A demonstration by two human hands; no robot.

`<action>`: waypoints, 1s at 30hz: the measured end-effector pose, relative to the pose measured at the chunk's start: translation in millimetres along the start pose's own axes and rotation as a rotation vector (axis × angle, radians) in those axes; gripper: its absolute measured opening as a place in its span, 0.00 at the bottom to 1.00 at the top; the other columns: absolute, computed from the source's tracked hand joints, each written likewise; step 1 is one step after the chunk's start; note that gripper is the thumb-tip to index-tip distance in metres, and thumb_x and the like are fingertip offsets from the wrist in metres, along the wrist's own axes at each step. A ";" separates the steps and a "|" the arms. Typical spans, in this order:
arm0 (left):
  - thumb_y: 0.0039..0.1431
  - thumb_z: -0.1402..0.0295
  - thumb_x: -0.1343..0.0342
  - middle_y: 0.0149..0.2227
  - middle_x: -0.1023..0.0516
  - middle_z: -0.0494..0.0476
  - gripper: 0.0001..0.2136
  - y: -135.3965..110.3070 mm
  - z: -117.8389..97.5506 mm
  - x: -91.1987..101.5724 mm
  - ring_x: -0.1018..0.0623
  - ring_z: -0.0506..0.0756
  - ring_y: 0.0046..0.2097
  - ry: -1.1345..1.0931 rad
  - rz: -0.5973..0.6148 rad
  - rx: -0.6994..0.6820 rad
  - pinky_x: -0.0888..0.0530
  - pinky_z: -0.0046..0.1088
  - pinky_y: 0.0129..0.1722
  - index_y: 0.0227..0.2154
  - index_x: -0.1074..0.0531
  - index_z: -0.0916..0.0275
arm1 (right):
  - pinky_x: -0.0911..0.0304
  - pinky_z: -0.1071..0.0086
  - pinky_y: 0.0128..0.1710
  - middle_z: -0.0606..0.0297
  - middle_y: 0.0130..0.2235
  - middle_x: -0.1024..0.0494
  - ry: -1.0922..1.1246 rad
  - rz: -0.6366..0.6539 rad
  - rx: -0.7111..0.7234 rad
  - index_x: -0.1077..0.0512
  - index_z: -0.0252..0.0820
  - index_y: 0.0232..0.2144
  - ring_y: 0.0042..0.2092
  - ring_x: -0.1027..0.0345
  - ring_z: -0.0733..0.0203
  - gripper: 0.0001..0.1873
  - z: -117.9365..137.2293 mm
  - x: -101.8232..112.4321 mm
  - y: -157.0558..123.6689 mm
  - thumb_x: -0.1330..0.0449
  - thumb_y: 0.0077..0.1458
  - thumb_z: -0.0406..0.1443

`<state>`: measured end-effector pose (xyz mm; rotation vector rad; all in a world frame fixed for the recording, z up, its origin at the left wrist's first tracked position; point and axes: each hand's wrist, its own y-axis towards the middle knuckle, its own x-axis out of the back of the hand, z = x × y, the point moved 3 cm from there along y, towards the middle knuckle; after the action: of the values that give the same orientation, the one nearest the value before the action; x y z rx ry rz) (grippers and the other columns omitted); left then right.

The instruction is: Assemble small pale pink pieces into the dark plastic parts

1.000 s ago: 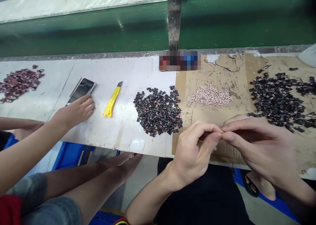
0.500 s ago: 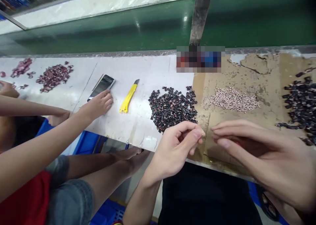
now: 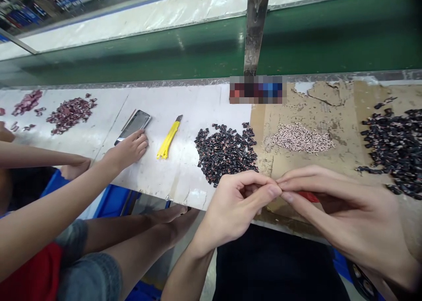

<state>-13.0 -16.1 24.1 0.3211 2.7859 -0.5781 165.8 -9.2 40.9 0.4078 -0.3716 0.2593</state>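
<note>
My left hand (image 3: 239,206) and my right hand (image 3: 343,213) meet fingertip to fingertip at the table's near edge, both pinched. What the fingers pinch is too small to make out; a red bit (image 3: 308,197) shows under my right fingers. Just behind my left hand lies a heap of small black parts (image 3: 226,150). Further right are a heap of pale pink parts (image 3: 301,138) and a second, larger black heap (image 3: 394,144), both on brown cardboard (image 3: 343,111).
A yellow utility knife (image 3: 169,137) lies left of the middle heap. A co-worker's hand (image 3: 127,150) rests on a phone (image 3: 133,126). Dark red heaps (image 3: 70,113) lie at the far left. A green conveyor belt (image 3: 165,50) and a metal post (image 3: 255,28) stand behind.
My two hands came apart briefly, then closed together again fingertip to fingertip. The view shifted left and back slightly. The co-worker's hand stays on the phone.
</note>
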 end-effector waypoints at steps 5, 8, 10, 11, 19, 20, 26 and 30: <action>0.62 0.67 0.30 0.25 0.28 0.47 0.08 -1.5 3.7 -5.3 0.34 0.44 0.26 0.047 -0.060 -0.058 0.38 0.21 0.26 0.31 0.19 0.66 | 0.23 0.74 0.39 0.68 0.39 0.15 -0.055 -0.027 0.063 0.21 0.48 0.39 0.39 0.19 0.65 0.09 -0.5 2.0 -3.5 0.32 0.59 0.28; 0.65 0.63 0.33 0.26 0.26 0.48 0.10 -3.6 10.1 -8.1 0.34 0.44 0.26 0.077 -0.058 -0.055 0.37 0.21 0.26 0.33 0.19 0.65 | 0.23 0.73 0.41 0.67 0.39 0.16 -0.071 -0.017 0.082 0.22 0.47 0.40 0.41 0.19 0.64 0.10 -2.2 2.4 -5.7 0.32 0.59 0.27; 0.66 0.63 0.33 0.27 0.26 0.48 0.09 -4.6 12.8 -9.7 0.34 0.44 0.26 0.097 -0.032 -0.047 0.37 0.21 0.26 0.35 0.18 0.65 | 0.23 0.73 0.41 0.66 0.40 0.17 -0.107 -0.015 0.092 0.23 0.46 0.41 0.41 0.19 0.63 0.10 -3.4 4.1 -7.1 0.33 0.60 0.27; 0.65 0.64 0.33 0.27 0.26 0.48 0.08 -4.7 13.3 -10.2 0.34 0.44 0.26 0.109 -0.022 -0.045 0.37 0.22 0.26 0.36 0.18 0.65 | 0.23 0.72 0.40 0.65 0.40 0.17 -0.138 -0.012 0.104 0.24 0.45 0.41 0.40 0.19 0.63 0.10 -3.8 5.3 -7.9 0.33 0.60 0.27; 0.63 0.62 0.32 0.27 0.26 0.50 0.10 -0.2 13.0 -8.7 0.33 0.46 0.26 0.168 0.083 0.037 0.38 0.24 0.26 0.37 0.17 0.66 | 0.19 0.69 0.39 0.62 0.43 0.15 -0.301 0.045 0.251 0.24 0.45 0.47 0.35 0.18 0.60 0.11 -8.1 17.1 -18.2 0.36 0.62 0.29; 0.63 0.62 0.32 0.27 0.26 0.51 0.10 0.4 13.6 -8.6 0.33 0.47 0.26 0.173 0.086 0.045 0.37 0.24 0.26 0.37 0.17 0.66 | 0.19 0.68 0.39 0.62 0.42 0.15 -0.282 0.041 0.248 0.24 0.45 0.46 0.35 0.18 0.59 0.12 -8.1 17.7 -18.7 0.35 0.62 0.29; 0.64 0.57 0.33 0.26 0.28 0.50 0.14 2.4 14.8 -14.3 0.35 0.47 0.26 0.190 0.086 0.052 0.37 0.25 0.26 0.36 0.17 0.64 | 0.20 0.66 0.37 0.64 0.39 0.14 -0.169 0.020 0.086 0.21 0.49 0.43 0.37 0.17 0.56 0.13 -8.1 18.6 -19.7 0.34 0.59 0.26; 0.67 0.60 0.36 0.26 0.29 0.48 0.11 2.5 13.2 -18.5 0.34 0.47 0.27 0.206 0.116 0.050 0.36 0.24 0.28 0.38 0.19 0.64 | 0.21 0.66 0.38 0.65 0.38 0.14 -0.091 0.015 -0.008 0.20 0.50 0.40 0.40 0.17 0.57 0.13 -11.5 20.7 -21.0 0.33 0.59 0.26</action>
<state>7.9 -22.3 17.3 0.5799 2.9262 -0.6188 194.5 -19.4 32.3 0.4099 -0.4654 0.2543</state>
